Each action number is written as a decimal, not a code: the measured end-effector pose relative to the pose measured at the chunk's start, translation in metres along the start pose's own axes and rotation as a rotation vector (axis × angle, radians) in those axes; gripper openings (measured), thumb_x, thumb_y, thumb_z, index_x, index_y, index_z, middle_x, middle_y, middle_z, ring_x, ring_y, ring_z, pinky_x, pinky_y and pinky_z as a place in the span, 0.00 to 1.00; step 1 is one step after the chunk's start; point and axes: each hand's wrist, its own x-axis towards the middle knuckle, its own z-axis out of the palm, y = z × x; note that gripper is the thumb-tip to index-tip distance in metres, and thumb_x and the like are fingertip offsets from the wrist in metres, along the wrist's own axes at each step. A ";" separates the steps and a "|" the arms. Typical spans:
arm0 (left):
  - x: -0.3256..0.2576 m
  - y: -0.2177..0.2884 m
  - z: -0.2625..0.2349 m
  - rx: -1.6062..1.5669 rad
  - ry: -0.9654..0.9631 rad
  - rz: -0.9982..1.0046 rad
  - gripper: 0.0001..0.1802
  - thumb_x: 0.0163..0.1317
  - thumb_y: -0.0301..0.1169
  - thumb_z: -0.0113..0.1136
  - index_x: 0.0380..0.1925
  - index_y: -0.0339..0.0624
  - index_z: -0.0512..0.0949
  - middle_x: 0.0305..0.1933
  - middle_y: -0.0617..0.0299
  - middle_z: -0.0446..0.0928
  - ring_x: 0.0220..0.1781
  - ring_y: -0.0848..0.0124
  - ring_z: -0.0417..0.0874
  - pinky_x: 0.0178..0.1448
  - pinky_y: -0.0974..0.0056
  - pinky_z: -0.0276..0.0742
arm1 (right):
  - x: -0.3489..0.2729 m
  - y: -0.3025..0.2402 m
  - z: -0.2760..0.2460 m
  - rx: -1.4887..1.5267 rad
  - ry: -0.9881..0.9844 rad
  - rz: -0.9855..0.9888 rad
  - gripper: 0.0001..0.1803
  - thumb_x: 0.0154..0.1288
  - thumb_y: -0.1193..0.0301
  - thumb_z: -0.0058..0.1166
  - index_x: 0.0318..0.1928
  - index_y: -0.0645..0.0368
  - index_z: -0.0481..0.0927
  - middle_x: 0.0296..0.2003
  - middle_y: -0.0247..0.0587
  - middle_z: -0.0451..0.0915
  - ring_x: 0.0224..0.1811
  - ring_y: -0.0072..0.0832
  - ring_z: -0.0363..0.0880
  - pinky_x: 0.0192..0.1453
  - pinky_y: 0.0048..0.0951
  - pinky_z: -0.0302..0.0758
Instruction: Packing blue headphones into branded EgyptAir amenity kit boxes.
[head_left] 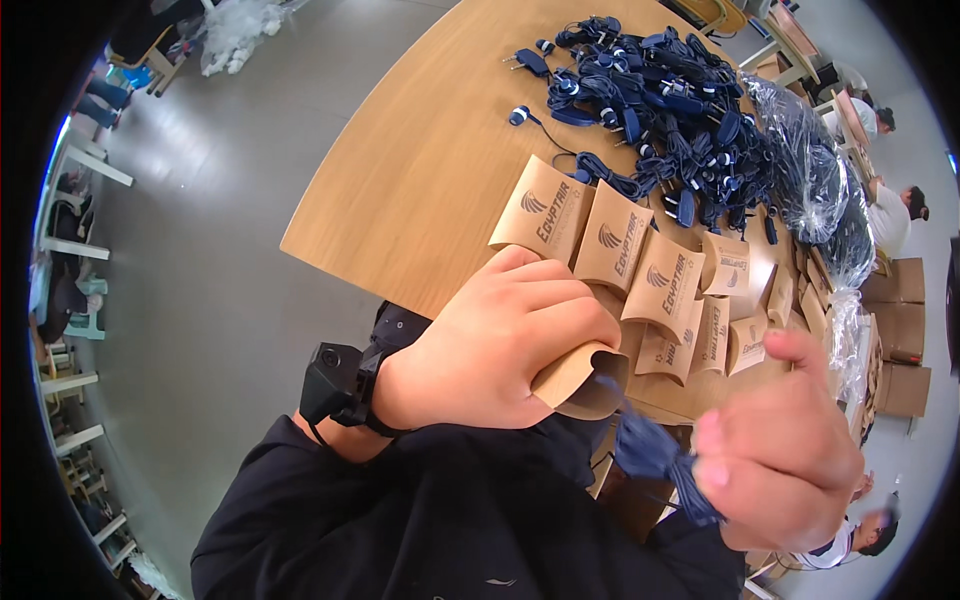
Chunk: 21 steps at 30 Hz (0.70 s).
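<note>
My left hand [510,335], closed, grips a small brown cardboard pillow box [582,382] whose open end faces right. On that wrist is a black device with a strap [338,385]. To the right, my right hand [785,455] pinches a coiled bundle of dark blue earphones [648,447]. Motion blurs this bundle, and its tip reaches the mouth of the box; how far it goes in I cannot tell. Just beyond my hands, several closed pillow boxes [614,235] with dark print lie in overlapping rows on the wooden table [400,170].
A large heap of dark blue earphones [660,90] covers the table's far part. Clear plastic bags [810,160] lie along its right side, near more flat brown boxes. Stacked cartons [897,325] stand further right, where other people sit at tables. Stools line the left side.
</note>
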 end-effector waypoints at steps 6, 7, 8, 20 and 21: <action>0.003 0.000 0.000 -0.024 -0.007 0.027 0.15 0.48 0.38 0.67 0.35 0.47 0.78 0.34 0.66 0.79 0.37 0.62 0.78 0.49 0.60 0.68 | 0.006 0.003 0.013 -0.076 -0.051 -0.009 0.11 0.51 0.79 0.58 0.36 0.54 0.81 0.29 0.35 0.80 0.27 0.28 0.80 0.55 0.50 0.71; 0.004 0.000 -0.001 -0.025 -0.006 0.026 0.15 0.48 0.38 0.67 0.35 0.47 0.78 0.34 0.66 0.79 0.37 0.62 0.78 0.49 0.60 0.68 | 0.007 0.003 0.014 -0.076 -0.053 -0.009 0.11 0.51 0.79 0.58 0.36 0.54 0.81 0.29 0.35 0.80 0.27 0.28 0.80 0.55 0.50 0.71; 0.005 0.001 0.000 -0.017 -0.013 0.031 0.14 0.48 0.36 0.67 0.34 0.47 0.78 0.34 0.66 0.79 0.37 0.63 0.77 0.48 0.60 0.67 | 0.007 0.003 0.016 -0.061 -0.047 -0.010 0.11 0.51 0.79 0.58 0.36 0.54 0.81 0.29 0.34 0.80 0.27 0.28 0.80 0.55 0.50 0.71; 0.006 0.001 0.003 -0.152 0.033 0.089 0.09 0.51 0.30 0.65 0.34 0.48 0.79 0.32 0.69 0.77 0.37 0.66 0.77 0.44 0.62 0.66 | 0.010 0.005 0.023 -0.073 -0.071 0.011 0.11 0.51 0.79 0.59 0.37 0.55 0.82 0.29 0.33 0.80 0.29 0.27 0.81 0.57 0.48 0.70; 0.004 0.001 0.004 -0.112 0.024 0.080 0.10 0.51 0.30 0.66 0.34 0.48 0.78 0.32 0.69 0.76 0.37 0.66 0.77 0.44 0.62 0.66 | 0.009 0.006 0.026 -0.055 -0.068 0.012 0.11 0.51 0.78 0.60 0.37 0.55 0.82 0.29 0.33 0.81 0.29 0.27 0.81 0.57 0.48 0.70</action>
